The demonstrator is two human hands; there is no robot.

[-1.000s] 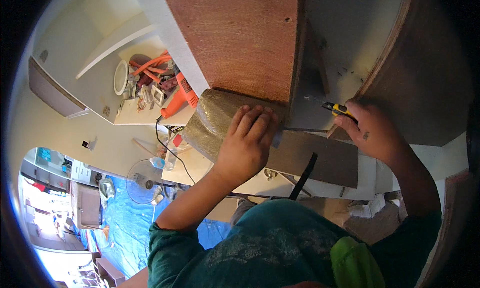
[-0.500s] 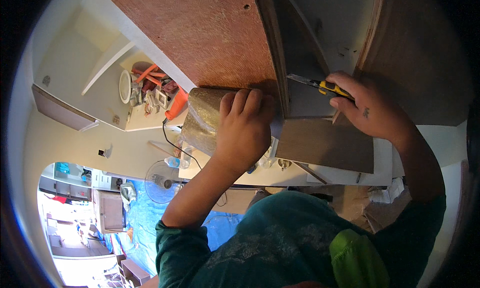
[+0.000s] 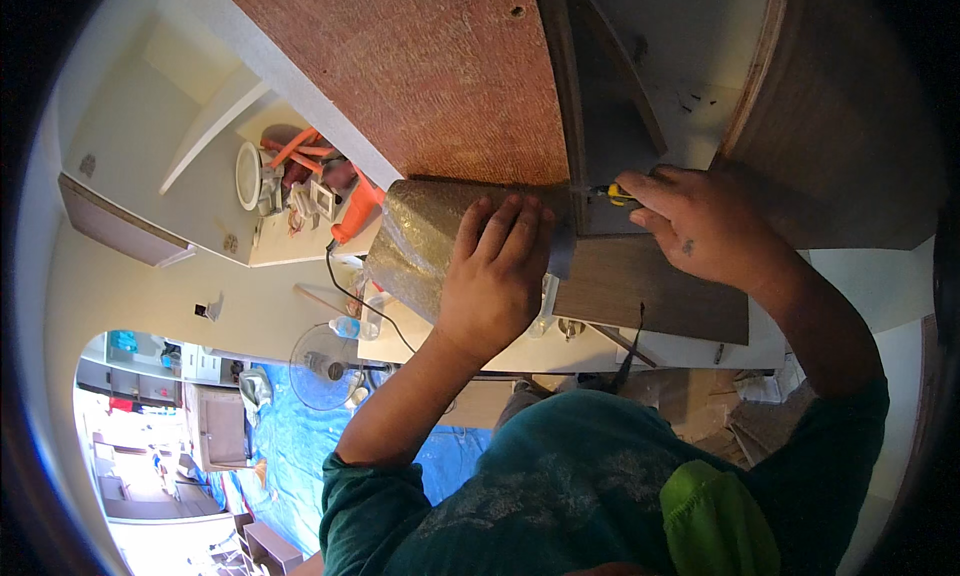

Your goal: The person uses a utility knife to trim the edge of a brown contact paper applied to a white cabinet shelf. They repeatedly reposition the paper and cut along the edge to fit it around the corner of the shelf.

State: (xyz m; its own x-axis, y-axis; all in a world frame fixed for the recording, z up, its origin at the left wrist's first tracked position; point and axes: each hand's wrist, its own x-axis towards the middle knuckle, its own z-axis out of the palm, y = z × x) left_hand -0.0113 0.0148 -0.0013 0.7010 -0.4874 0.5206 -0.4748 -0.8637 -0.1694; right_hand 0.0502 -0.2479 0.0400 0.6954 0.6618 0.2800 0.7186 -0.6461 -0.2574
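My left hand [image 3: 495, 281] lies with fingers outstretched on a glossy, brownish-gold sheet [image 3: 408, 238] at the lower edge of a reddish-brown wood panel [image 3: 430, 76]. The sheet bends down from that edge, and its part under my palm is hidden. In my right hand [image 3: 710, 221] is a yellow and black utility knife [image 3: 618, 194], gripped in closed fingers. Its blade points left, close to the sheet's right end and the panel's dark side edge; whether it touches cannot be made out.
An orange heat gun [image 3: 357, 214] with a black cord lies on the left shelf. Below my right hand is a brown board [image 3: 650, 288], with a dark strip [image 3: 632, 351] hanging near it. A plastic bottle [image 3: 345, 326], a fan [image 3: 322, 371] and blue sheeting [image 3: 290, 466] are lower left.
My right hand has moved left and slightly down, bringing the knife to the sheet's right end. My left fingers have flattened from a curl. A dark strip now shows below the board.
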